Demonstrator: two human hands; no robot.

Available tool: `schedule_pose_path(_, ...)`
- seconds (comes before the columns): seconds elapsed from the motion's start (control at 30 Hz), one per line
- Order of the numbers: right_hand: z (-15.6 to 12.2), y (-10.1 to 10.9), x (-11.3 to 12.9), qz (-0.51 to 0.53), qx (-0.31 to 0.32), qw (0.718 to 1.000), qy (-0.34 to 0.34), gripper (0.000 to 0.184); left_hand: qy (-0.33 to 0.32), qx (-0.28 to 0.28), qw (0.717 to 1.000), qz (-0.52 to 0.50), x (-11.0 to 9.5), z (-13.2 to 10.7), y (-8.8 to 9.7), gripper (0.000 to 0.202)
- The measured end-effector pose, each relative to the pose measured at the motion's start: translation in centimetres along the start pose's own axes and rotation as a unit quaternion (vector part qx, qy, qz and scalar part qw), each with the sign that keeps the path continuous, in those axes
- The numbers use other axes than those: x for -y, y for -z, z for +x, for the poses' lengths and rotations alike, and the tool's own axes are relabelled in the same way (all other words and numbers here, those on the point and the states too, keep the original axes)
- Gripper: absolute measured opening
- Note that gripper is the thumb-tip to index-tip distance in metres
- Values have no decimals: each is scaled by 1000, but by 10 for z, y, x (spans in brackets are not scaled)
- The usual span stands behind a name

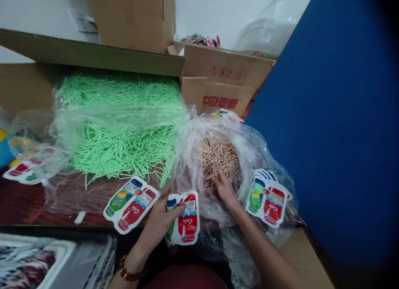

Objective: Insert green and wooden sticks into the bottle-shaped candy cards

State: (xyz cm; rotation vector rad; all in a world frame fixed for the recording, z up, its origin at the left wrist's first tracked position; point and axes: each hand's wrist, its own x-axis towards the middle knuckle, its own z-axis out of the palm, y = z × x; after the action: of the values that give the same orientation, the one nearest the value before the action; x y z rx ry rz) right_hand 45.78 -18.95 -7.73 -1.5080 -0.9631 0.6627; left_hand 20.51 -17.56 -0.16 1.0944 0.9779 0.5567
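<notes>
My left hand (pixel 166 216) grips a bottle-shaped plastic packet (pixel 188 222), green on one half and red with "Cola" on the other. Green sticks show through its upper left window. My right hand (pixel 223 185) reaches into an open clear plastic bag (pixel 255 133), its fingers closed at the near edge of a heap of thin brown sticks (pixel 222 154). How many sticks it pinches is hidden. Left of my left hand lies a similar flat packet (pixel 131 204). Beside my right forearm rests a stack of packets (pixel 268 199), the top one showing green and brown sticks.
A big heap of light green sticks (pixel 124 143) spills from a plastic-lined cardboard box (pixel 109 58) on the dark wooden table (pixel 90 202). Another carton (pixel 226 69) stands behind the bag. A blue panel (pixel 336 127) bounds the right side. A white crate (pixel 67 255) sits lower left.
</notes>
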Motion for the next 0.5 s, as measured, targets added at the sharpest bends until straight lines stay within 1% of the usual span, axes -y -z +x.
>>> schedule_pose_path(0.1, -2, 2, 7, 11, -25, 1000, 14, 20, 6, -4, 1000, 9, 0, 0, 1, 25)
schedule_pose_path(0.17, -2, 5, 13, 34, -36, 999, 22, 18, 11, -7, 1000, 11, 1, 0, 3, 25)
schedule_pose_path(0.23, -2, 7, 15, 49, -36, 998, 18, 22, 13, -1, 1000, 8, 2, 1, 4, 24)
schedule_pose_path(0.37, -7, 6, 5, 15, -13, 1000, -18, 24, 13, 9, 1000, -7, 4, 2, 4, 24)
schedule_pose_path(0.5, -8, 2, -5, 11, -7, 1000, -24, 22, 10, 7, 1000, -12, 4, 1, 4, 23)
